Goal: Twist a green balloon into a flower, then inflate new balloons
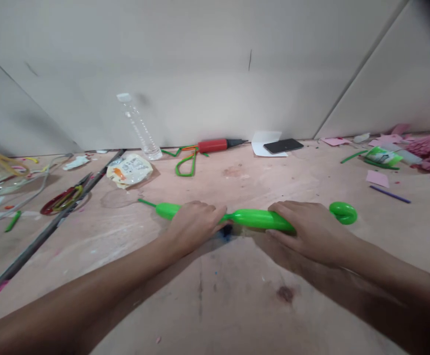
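Both hands, left hand (194, 224) and right hand (309, 229), grip green balloon (253, 218)

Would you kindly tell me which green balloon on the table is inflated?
The long green balloon, held by the left hand and right hand. It is plump and twisted; the limp green balloons beside the red pump lie flat.

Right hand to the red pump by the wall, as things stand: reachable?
Probably not yet: the right hand is closed on the green balloon. Bare table lies between it and the red pump.
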{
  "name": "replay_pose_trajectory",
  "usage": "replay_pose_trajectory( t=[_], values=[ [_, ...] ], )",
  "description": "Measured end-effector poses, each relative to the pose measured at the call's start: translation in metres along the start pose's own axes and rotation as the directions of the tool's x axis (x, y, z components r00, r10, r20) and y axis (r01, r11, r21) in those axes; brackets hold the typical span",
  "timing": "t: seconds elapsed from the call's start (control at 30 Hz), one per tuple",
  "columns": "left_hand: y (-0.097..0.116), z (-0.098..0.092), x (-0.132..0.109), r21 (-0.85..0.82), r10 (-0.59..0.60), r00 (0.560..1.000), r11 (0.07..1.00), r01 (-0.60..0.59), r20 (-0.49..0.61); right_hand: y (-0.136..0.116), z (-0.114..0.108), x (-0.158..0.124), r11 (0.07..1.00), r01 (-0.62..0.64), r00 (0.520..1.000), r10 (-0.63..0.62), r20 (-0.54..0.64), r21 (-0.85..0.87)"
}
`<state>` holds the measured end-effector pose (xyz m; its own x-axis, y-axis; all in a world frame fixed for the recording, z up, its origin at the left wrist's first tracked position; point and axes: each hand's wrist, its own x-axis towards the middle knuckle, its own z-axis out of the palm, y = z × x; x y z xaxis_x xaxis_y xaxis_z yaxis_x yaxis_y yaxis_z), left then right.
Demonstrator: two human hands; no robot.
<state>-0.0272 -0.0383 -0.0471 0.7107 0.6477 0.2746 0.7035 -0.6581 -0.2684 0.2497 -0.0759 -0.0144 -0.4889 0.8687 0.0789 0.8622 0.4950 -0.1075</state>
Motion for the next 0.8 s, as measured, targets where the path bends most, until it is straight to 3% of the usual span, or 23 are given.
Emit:
replay_pose_trajectory(
  t=[0.13,0.2,0.33,0.4,0.53,0.7,0.8],
  values=[
    [0.0,0.0,0.001,0.047,0.123,0.989,0.992,-0.12,-0.085,0.006,0.002,0.0,1.0,0.0,1.0,0.0,-0.006,-0.015],
    [-0.001,0.0,0.002,0.047,0.044,0.996,0.998,-0.04,-0.079,0.009,0.001,0.0,0.999,0.0,1.0,0.0,-0.004,-0.035],
    [-0.007,0.0,0.003,0.033,-0.159,0.985,0.987,0.158,0.064,0.016,-0.001,-0.001,0.999,-0.009,1.0,0.009,-0.003,-0.05],
    [-0.01,0.0,0.002,0.04,-0.149,0.984,0.989,0.145,0.096,0.017,-0.001,-0.001,0.999,-0.011,1.0,0.011,-0.001,-0.044],
    [-0.012,0.001,0.003,0.04,-0.07,0.997,0.997,0.068,0.04,0.018,0.0,-0.001,0.999,-0.014,1.0,0.014,0.009,-0.034],
    [-0.016,0.002,0.004,0.025,-0.295,0.946,0.956,0.294,0.136,0.024,-0.004,0.0,0.998,-0.037,0.999,0.037,0.004,-0.053],
    [-0.017,-0.002,0.004,0.022,-0.293,0.951,0.956,0.292,0.096,0.026,-0.004,-0.001,0.998,-0.021,1.0,0.021,-0.002,-0.055]
  ],
)
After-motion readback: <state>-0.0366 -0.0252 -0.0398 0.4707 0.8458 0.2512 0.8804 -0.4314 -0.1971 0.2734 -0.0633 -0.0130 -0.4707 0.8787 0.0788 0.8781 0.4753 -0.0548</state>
